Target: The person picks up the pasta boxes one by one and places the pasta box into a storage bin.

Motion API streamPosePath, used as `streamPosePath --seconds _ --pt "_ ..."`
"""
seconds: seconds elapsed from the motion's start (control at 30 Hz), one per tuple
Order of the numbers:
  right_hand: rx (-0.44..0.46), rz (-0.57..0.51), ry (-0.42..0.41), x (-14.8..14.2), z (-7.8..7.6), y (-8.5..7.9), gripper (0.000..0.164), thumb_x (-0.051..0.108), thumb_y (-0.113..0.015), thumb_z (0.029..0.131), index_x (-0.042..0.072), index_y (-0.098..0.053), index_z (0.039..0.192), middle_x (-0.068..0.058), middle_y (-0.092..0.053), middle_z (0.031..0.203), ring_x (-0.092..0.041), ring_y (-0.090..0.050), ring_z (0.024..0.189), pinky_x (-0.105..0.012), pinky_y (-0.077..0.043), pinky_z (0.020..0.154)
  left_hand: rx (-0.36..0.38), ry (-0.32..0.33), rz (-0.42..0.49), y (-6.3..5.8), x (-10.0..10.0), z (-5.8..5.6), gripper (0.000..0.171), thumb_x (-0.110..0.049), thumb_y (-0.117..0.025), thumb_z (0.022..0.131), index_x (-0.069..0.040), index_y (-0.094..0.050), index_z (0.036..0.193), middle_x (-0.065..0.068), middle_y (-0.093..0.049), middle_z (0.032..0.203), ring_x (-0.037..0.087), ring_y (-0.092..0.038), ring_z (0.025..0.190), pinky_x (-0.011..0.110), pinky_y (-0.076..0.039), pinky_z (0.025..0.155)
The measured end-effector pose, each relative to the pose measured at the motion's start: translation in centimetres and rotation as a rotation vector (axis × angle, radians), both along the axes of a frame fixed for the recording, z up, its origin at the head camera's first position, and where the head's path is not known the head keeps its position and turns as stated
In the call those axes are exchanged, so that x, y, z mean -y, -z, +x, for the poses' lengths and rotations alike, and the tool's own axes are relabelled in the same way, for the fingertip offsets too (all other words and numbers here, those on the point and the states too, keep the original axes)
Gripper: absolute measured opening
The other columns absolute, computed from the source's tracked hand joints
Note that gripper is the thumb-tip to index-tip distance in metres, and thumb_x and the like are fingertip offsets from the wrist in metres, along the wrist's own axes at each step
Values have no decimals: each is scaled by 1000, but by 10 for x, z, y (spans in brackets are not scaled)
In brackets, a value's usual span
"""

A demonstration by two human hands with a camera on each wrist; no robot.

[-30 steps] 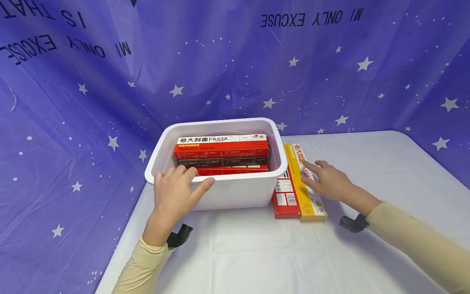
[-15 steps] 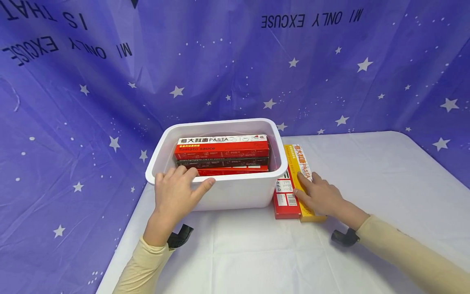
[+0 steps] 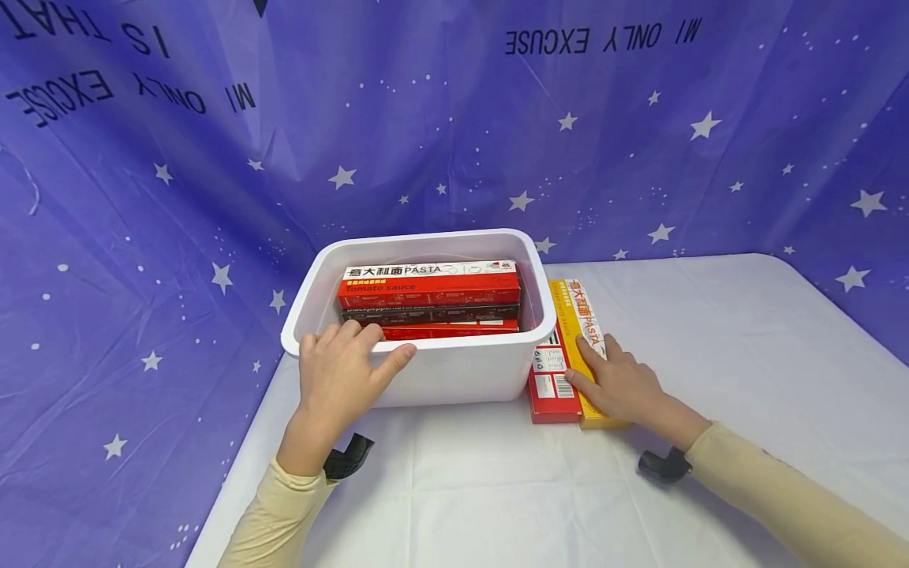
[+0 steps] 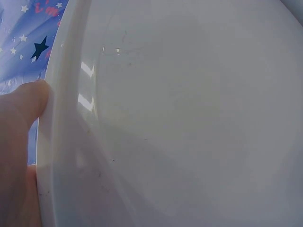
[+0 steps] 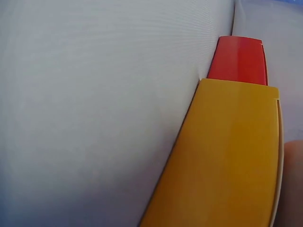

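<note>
My left hand [image 3: 337,379] grips the near rim of a white plastic tub [image 3: 454,371], fingers over the edge and thumb along the outside. In the left wrist view the thumb [image 4: 33,97] touches the tub's rim [image 4: 66,118]. My right hand [image 3: 625,383] rests over a yellow pasta box [image 3: 564,308] lying flat on the table, its thumb near the box's left edge. The yellow box's end [image 5: 222,151] shows in the right wrist view. Beside it lies a red box [image 3: 554,406], partly hidden behind the tub's corner.
Inside the tub are a red tomato sauce pasta box [image 3: 429,288], a dark box [image 3: 440,314] and another red box [image 3: 454,330]. A white cloth covers the table [image 3: 469,497]. A purple star-printed curtain [image 3: 454,118] hangs behind and at the sides.
My right hand has come down and toward me along the yellow box, then almost stopped. The left hand, tub and boxes stay in place.
</note>
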State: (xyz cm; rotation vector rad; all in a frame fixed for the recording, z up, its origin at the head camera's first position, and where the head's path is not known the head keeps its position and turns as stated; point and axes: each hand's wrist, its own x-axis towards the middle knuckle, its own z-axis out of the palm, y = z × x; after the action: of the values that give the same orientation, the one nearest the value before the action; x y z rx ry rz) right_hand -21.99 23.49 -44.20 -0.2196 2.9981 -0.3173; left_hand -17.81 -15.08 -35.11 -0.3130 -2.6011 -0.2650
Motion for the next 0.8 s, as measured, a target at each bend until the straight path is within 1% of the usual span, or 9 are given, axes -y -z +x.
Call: streamPosePath --seconds 0.33,0.57,0.63,0.8 --pt "-3 6 8 -2 0 5 87 69 -45 96 13 -27 161 -41 -32 154 -62 -48 128 -71 -48 91 1 1 -3 0 0 0 55 -64 -63 89 -10 -72 98 11 -70 91 33 -62 85 47 -36 72" --pt "4 6 6 -7 1 4 87 70 -44 96 13 -28 161 -41 -31 155 -64 -45 131 -73 -45 94 -1 3 -5 0 0 0 56 -64 -63 89 -10 -72 97 11 -70 90 33 -61 84 47 -36 72" --pt "0 13 2 -10 1 4 86 69 -44 97 14 -28 161 -41 -31 154 -63 -46 130 -73 -46 93 -1 2 -5 0 0 0 56 -64 -62 89 -10 -72 97 11 -70 90 33 -62 84 47 -36 72" --pt "4 25 7 -16 0 2 79 60 -46 98 14 -29 161 -43 -33 152 -63 -49 126 -71 -48 88 -1 0 -5 0 0 0 56 -64 -63 89 -10 -71 97 11 -70 90 33 -62 84 47 -36 72"
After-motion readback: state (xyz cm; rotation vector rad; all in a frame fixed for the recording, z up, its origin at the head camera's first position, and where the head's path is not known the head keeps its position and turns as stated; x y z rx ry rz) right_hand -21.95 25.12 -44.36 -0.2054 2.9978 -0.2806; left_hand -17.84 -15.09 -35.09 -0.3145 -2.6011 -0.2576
